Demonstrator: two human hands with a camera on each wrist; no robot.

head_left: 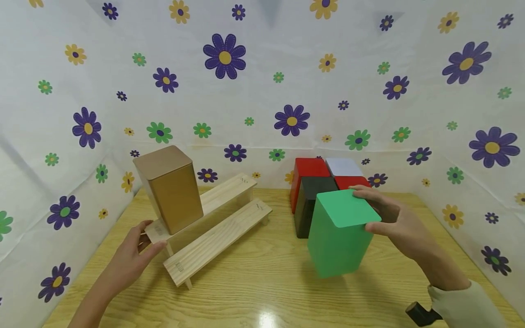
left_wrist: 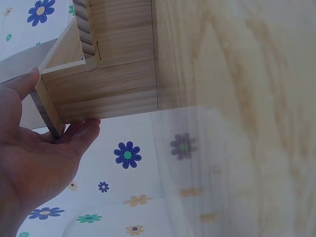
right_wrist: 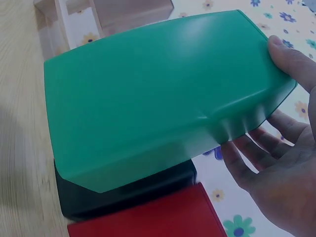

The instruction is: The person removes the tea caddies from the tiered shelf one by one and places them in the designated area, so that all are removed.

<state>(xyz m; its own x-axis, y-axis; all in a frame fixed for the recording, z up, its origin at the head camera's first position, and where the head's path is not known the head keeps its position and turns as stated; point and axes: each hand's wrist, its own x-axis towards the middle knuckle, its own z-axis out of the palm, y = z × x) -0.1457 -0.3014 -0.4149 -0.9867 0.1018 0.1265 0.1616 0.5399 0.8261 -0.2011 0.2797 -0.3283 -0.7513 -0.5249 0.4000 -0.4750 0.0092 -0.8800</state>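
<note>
My right hand [head_left: 393,221] grips a green box [head_left: 338,246] near its top edge, thumb on one side and fingers on the other. The box is slightly tilted, with a shadow on the table below it. In the right wrist view the green box [right_wrist: 148,98] hides part of a black box [right_wrist: 133,197]. My left hand [head_left: 127,262] holds the near left end of a two-step wooden shelf [head_left: 223,234]. Its thumb lies on top and its fingers reach under the end, as the left wrist view shows. A brown box [head_left: 178,196] stands upright on the shelf's upper step, beside that hand.
Behind the green box, red [head_left: 311,167], black [head_left: 317,184] and white [head_left: 343,167] boxes stand grouped on the wooden table [head_left: 246,291]. A flowered white cloth [head_left: 254,91] encloses the back and sides. A small black object [head_left: 420,314] is by the right sleeve.
</note>
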